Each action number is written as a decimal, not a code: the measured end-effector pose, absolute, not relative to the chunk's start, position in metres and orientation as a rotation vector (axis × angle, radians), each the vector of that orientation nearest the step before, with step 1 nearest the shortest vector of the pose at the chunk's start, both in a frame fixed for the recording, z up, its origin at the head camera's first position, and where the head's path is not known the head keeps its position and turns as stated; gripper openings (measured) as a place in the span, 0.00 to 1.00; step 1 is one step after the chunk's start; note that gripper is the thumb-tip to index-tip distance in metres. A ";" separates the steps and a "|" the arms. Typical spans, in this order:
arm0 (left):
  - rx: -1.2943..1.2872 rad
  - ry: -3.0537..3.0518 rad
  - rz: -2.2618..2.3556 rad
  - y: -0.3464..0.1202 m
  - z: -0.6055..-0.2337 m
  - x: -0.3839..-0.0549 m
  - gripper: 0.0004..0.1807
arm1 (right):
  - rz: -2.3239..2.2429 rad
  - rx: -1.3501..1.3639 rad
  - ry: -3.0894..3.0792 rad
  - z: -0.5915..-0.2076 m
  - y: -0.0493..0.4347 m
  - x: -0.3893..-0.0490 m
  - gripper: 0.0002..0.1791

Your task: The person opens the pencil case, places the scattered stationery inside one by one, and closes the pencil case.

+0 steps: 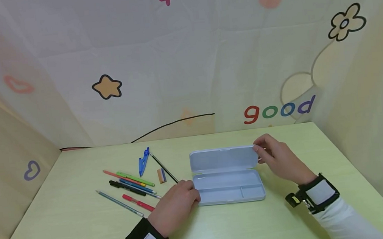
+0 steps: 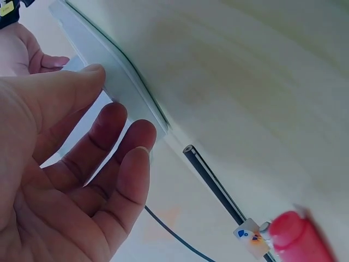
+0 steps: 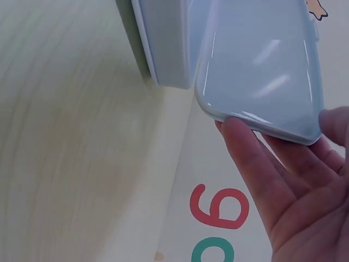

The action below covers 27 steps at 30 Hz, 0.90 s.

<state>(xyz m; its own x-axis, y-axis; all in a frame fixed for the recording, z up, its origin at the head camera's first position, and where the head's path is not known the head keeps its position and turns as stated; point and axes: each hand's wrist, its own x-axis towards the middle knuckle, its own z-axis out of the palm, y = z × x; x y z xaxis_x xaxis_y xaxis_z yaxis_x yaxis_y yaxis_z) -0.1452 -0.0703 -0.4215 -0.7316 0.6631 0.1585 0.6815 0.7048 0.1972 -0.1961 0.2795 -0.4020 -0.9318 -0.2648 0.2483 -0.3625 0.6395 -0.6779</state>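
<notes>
A pale blue plastic pencil case point(image 1: 224, 180) lies with its lid raised, its inner compartments bare. My right hand point(image 1: 275, 156) pinches the upper right corner of the lid point(image 3: 262, 65), thumb on one face and fingers behind the edge. At the case's left end my left hand point(image 1: 178, 204) holds the wall, with the thumb point(image 2: 90, 82) against it and the other fingers curled. A dark pencil point(image 1: 163, 167) points toward the left hand's knuckles. Beneath that wrist, the end of a red pen point(image 1: 137, 202) is hidden.
Left of the case lie a blue compass point(image 1: 143, 162), a small eraser point(image 1: 162, 176), a green pen point(image 1: 135, 179), a black pen point(image 1: 126, 187), a grey-blue pencil point(image 1: 119, 203) and several others. A printed curtain point(image 1: 186, 59) stands behind the table point(image 1: 85, 235).
</notes>
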 end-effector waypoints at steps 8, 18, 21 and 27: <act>-1.118 -2.842 -0.362 -0.069 -0.421 -0.143 0.02 | 1.107 0.412 -2.669 -0.411 0.280 -0.204 0.14; -1.122 -2.841 -0.338 -0.070 -0.423 -0.143 0.02 | 0.990 0.354 -2.740 -0.418 0.275 -0.205 0.25; -1.115 -2.856 -0.337 -0.070 -0.423 -0.143 0.02 | 0.975 0.354 -2.763 -0.418 0.274 -0.207 0.27; -1.105 -2.866 -0.341 -0.070 -0.423 -0.142 0.02 | 0.967 0.369 -2.816 -0.421 0.274 -0.210 0.30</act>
